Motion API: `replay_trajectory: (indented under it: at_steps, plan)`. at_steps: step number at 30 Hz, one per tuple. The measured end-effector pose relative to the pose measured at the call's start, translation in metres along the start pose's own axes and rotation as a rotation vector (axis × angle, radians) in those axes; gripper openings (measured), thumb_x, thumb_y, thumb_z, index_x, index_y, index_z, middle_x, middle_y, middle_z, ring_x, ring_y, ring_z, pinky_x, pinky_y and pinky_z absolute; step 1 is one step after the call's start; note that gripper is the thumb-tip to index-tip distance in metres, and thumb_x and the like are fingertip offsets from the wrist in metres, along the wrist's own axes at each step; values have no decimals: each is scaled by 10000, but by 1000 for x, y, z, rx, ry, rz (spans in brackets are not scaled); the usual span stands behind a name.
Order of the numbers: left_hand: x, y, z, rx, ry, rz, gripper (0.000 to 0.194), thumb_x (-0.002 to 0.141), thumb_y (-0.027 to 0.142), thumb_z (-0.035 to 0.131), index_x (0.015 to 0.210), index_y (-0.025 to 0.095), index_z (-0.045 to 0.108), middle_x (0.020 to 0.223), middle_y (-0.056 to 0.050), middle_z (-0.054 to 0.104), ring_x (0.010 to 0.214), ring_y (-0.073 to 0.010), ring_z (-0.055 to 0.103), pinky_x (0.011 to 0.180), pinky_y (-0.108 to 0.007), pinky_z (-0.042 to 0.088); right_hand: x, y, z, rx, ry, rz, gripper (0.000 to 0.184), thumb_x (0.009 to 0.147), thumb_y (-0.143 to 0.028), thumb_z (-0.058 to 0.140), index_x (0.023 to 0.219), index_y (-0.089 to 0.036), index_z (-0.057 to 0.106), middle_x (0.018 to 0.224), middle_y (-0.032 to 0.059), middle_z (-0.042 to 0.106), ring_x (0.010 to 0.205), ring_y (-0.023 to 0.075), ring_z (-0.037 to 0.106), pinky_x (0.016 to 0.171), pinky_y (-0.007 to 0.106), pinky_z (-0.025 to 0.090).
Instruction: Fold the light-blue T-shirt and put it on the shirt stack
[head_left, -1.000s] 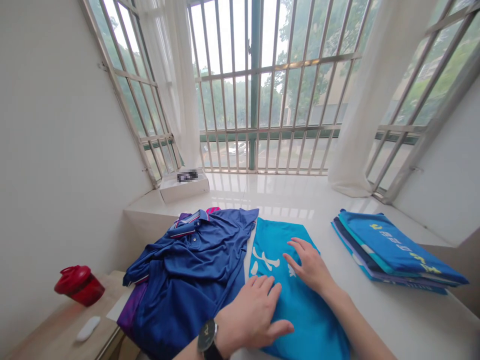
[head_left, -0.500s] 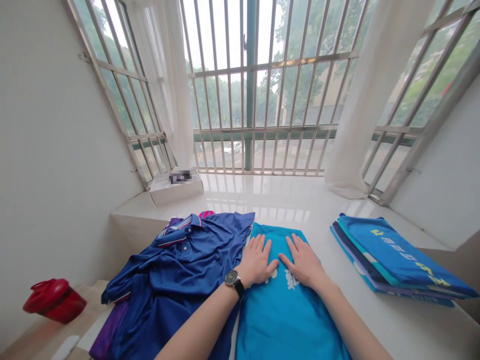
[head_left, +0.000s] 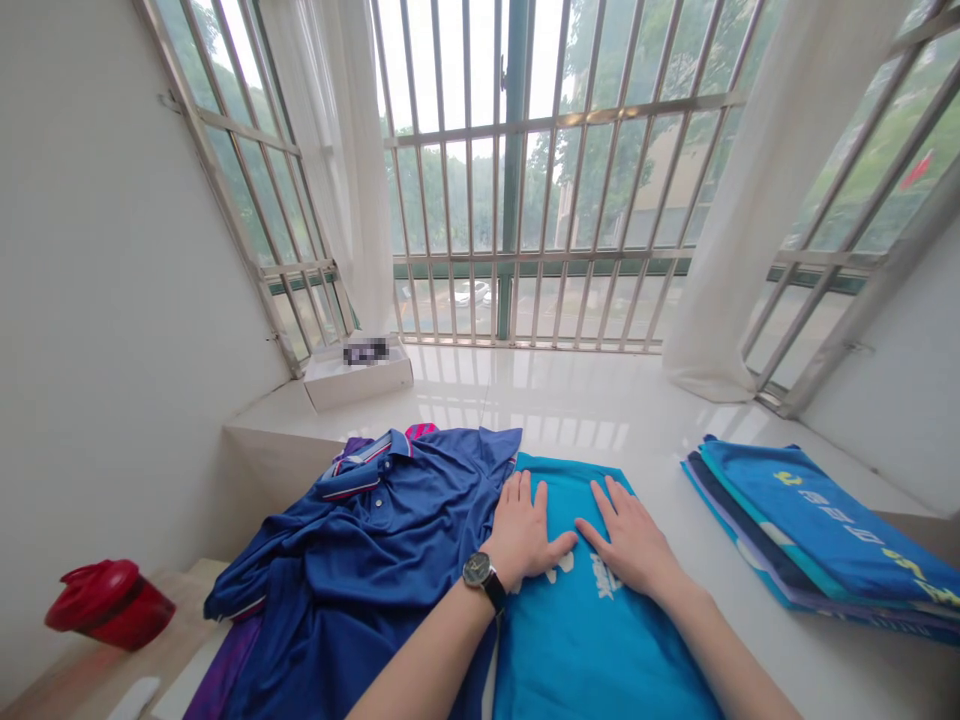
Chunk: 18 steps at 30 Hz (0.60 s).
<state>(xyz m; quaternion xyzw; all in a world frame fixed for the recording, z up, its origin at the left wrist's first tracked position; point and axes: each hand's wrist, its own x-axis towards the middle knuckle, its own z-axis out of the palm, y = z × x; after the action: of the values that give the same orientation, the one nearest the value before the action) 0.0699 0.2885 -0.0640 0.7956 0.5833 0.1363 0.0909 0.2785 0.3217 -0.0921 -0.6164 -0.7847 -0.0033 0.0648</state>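
Turquoise garment (head_left: pixel 592 640) is laid folded on the white sill (head_left: pixel 570 390), at 12 o'clock from the viewer, with white print showing near its upper part. The left hand (head_left: pixel 525 535) and right hand (head_left: pixel 628 540) are pressed flat on it, palms down and fingers spread. Neither hand is gripping. The hands are apart, with only a narrow gap between the thumbs. A watch (head_left: pixel 480 575) is worn on the left wrist. The left forearm is extended over the navy polo (head_left: pixel 360 540), which is heaped just beside the garment at 10 o'clock, its collar uppermost and purple fabric visible beneath. A folded stack (head_left: pixel 817 530) of blue garments, printed in yellow, is placed on the sill at 2 o'clock, well apart from the right hand. A white box (head_left: pixel 358 375) is set against the window at 11 o'clock, its label blurred. A red bottle (head_left: pixel 109 605) is stood on a wooden surface at 9 o'clock.
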Motion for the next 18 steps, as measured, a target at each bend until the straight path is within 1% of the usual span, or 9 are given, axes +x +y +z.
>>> replay_trajectory:
  at_steps: [3, 6, 8, 10, 14, 16, 18]
  plan:
    - [2, 0, -3, 10, 42, -3, 899, 898, 740, 259, 1507, 86, 361, 1601, -204, 251, 1483, -387, 190, 1216, -521, 147, 0, 0, 2, -8, 14, -7, 817, 921, -652, 366, 1530, -107, 336, 1605, 193, 267, 1475, 324, 263, 1197, 465, 240]
    - [6, 0, -2, 14, 80, 11, 871, 926, 701, 216, 1514, 69, 336, 1619, -190, 207, 1506, -356, 115, 1223, -504, 135, 1, 1, 4, -18, 14, -11, 833, 916, -672, 359, 1529, -108, 338, 1605, 194, 265, 1477, 327, 260, 1196, 471, 242]
    - [9, -1, 0, 0, 61, 5, 894, 922, 709, 207, 1538, 65, 276, 1632, -182, 160, 1512, -353, 81, 1219, -508, 148, 1, 1, 5, -24, 12, -10, 836, 916, -674, 358, 1531, -109, 333, 1607, 194, 259, 1479, 324, 254, 1198, 470, 240]
    - [10, -2, 3, -16, 30, -8, 932, 905, 739, 206, 1547, 64, 252, 1635, -184, 142, 1511, -361, 80, 1215, -513, 161, 1, 2, 5, -26, 16, -9, 827, 918, -663, 364, 1532, -110, 330, 1608, 192, 259, 1480, 321, 254, 1200, 467, 235]
    - [10, -3, 6, -24, 34, -9, 959, 889, 765, 202, 1544, 67, 267, 1633, -188, 144, 1511, -364, 73, 1216, -510, 154, 1, 2, 6, -13, 36, -7, 807, 921, -643, 375, 1526, -111, 347, 1607, 184, 268, 1476, 315, 267, 1206, 458, 223]
    - [11, -3, 5, -11, 37, -14, 957, 888, 764, 206, 1541, 68, 273, 1630, -191, 156, 1510, -366, 82, 1214, -516, 153, 1, 2, 7, -11, 45, -6, 810, 918, -647, 374, 1525, -111, 350, 1606, 182, 273, 1474, 314, 272, 1207, 455, 221]
    - [14, -1, 2, 16, 9, -10, 977, 875, 774, 238, 1533, 53, 285, 1617, -217, 186, 1501, -384, 116, 1204, -532, 167, 0, 2, 7, -14, 44, -5, 809, 918, -648, 373, 1526, -114, 350, 1606, 181, 274, 1474, 316, 273, 1206, 459, 224]
